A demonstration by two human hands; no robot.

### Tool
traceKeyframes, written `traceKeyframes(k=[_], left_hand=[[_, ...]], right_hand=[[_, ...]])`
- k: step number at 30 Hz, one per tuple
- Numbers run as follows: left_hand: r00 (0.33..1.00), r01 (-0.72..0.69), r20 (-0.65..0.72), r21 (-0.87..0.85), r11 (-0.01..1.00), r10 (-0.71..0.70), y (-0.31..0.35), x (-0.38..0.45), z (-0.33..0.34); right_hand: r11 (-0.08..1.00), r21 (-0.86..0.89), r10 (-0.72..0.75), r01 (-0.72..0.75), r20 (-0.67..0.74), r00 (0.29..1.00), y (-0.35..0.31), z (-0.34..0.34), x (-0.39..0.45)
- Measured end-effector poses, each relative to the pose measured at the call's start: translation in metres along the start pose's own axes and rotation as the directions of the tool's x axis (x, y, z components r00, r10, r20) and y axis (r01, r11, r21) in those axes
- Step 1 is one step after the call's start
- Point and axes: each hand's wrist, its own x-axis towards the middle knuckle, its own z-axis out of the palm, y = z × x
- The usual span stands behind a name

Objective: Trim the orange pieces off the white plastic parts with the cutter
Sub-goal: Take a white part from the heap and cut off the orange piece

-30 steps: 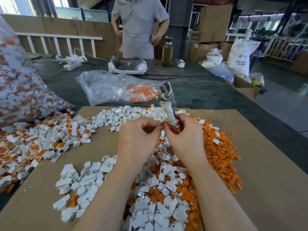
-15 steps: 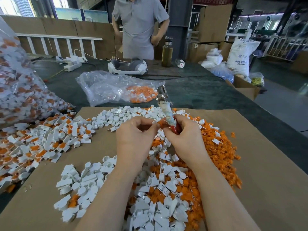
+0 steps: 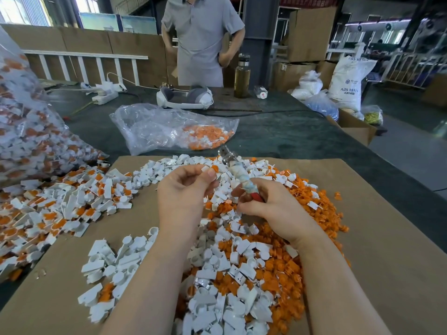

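Where trimmed white and orange scraps are heaped on the cardboard sheet, a small white part with an orange piece is pinched by the left hand. Light, rigid and easily dropped, it is best held by its white end. The tape-wrapped cutter is gripped by the right hand.

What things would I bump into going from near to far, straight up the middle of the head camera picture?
Mixed heap of white and orange plastic pieces → wrapped-handle metal cutter → clear plastic bag holding orange bits → white and grey headset → standing person in a grey shirt.
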Motion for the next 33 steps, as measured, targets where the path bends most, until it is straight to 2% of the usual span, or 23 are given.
traceKeyframes(k=[3,10,24,30,33], left_hand=[[1.000,-0.015,-0.006,-0.042,0.999,0.015,0.000,0.002,-0.003],[0.999,-0.052,0.011,-0.072,0.996,0.053,0.001,0.004,-0.003],[0.999,-0.042,0.000,-0.066,0.997,0.042,0.000,0.006,-0.007],[1.000,0.019,0.008,-0.088,0.996,-0.018,-0.001,0.007,-0.007],[0.994,0.110,-0.009,-0.158,0.981,-0.113,0.001,0.009,-0.012]], right_hand=[[0.999,-0.042,0.016,-0.013,0.075,0.997,0.000,-0.001,-0.001],[0.999,-0.053,0.019,-0.012,0.138,0.990,-0.002,0.001,-0.002],[0.991,-0.136,-0.001,0.016,0.108,0.994,-0.009,0.011,0.001],[0.991,-0.134,0.001,0.012,0.099,0.995,-0.005,0.012,0.002],[0.992,-0.128,-0.005,0.013,0.063,0.998,-0.004,0.014,0.002]])
